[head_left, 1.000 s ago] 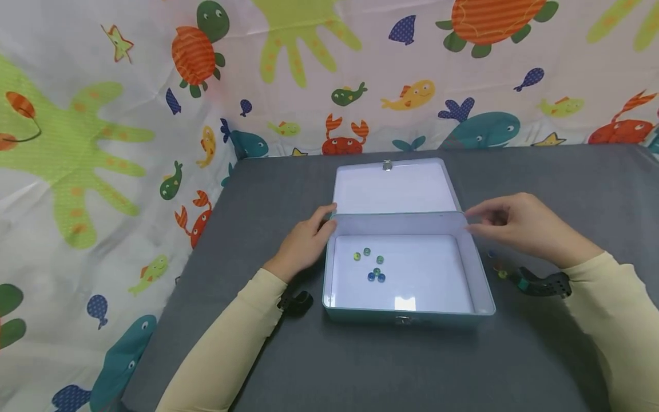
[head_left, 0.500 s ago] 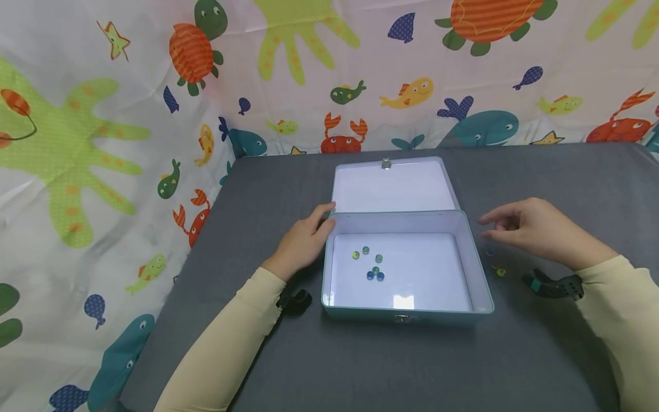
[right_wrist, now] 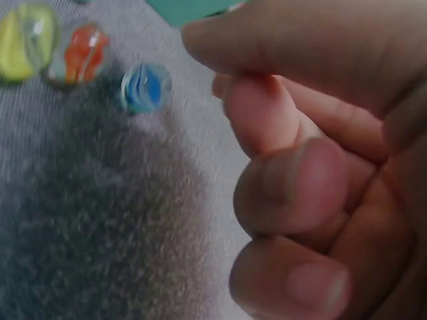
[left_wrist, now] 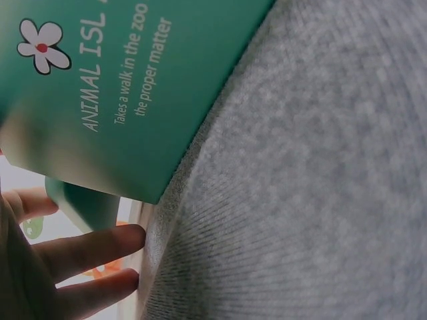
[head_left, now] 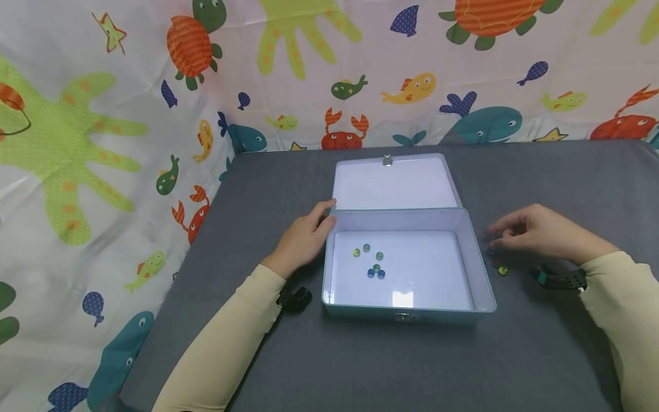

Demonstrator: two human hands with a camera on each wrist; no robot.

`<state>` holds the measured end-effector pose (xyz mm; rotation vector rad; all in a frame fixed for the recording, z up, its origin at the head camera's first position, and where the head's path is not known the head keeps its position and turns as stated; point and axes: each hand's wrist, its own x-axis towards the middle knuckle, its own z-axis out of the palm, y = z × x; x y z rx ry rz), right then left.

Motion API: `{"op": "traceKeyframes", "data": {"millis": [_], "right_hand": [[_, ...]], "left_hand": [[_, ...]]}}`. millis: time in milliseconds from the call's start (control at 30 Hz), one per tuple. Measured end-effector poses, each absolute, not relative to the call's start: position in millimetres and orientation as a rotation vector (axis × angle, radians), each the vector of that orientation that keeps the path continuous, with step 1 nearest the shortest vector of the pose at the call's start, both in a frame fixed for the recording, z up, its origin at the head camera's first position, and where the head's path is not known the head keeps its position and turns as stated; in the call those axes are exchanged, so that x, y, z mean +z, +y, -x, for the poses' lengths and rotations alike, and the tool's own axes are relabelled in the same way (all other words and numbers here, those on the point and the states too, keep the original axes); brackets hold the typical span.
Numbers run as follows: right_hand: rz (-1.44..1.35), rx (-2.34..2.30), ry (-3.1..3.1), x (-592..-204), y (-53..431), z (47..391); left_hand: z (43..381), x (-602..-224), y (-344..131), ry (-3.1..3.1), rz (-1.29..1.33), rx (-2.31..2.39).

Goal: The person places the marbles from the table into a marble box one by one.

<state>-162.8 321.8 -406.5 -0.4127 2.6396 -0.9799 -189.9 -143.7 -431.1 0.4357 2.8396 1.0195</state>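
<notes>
A green tin box (head_left: pixel 409 313), white inside, lies on the table with its hinged lid (head_left: pixel 396 183) folded back. Several glass marbles (head_left: pixel 379 256) sit on the left part of its floor. My left hand (head_left: pixel 298 247) touches the box's back left corner with thumb and fingertips; printed lettering shows on the box's side in the left wrist view. Beyond the right wall, my right hand (head_left: pixel 546 232) is low over the table, lower fingers curled, nothing visible in its grasp. Near its thumb lie a blue marble (right_wrist: pixel 147 87), an orange-red marble (right_wrist: pixel 85 53) and a yellow marble (right_wrist: pixel 27 43).
Grey cloth (head_left: pixel 391 372) covers the table. A curtain printed with sea animals (head_left: pixel 309 68) hangs along the back and left edges. The box has a metal clasp (head_left: pixel 404 317) on its front and a catch (head_left: pixel 388 161) on the lid's far edge.
My right hand has moved away from the box's back right corner, rightward and down to the marbles on the table. My left hand stays at the box.
</notes>
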Motion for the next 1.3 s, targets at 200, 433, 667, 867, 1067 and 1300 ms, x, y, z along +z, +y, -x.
{"op": "traceKeyframes", "data": {"millis": [200, 433, 667, 867, 1067, 1300], "right_hand": [[0.423, -0.977, 2.611, -412.5, 327.8, 164.7], [0.401, -0.938, 2.567, -413.2, 328.9, 165.0], [0.438, -0.928, 2.560, -415.2, 329.5, 166.4], [0.458, -0.937, 2.570, -416.8, 328.2, 167.4], [0.429, -0.942, 2.589, -417.0, 326.5, 166.8], [0.420, -0.935, 2.628, -410.1, 322.6, 165.7]], "left_hand": [[189.8, -429.8, -143.3, 2.836, -0.431, 1.021], [190.3, -429.4, -143.2, 2.838, -0.441, 1.027], [190.0, -429.0, -144.1, 2.834, -0.443, 1.033], [190.5, -430.1, -144.8, 2.841, -0.442, 1.022], [190.8, -431.4, -144.3, 2.834, -0.429, 1.016], [191.8, -432.6, -146.0, 2.828, -0.423, 1.022]]}}
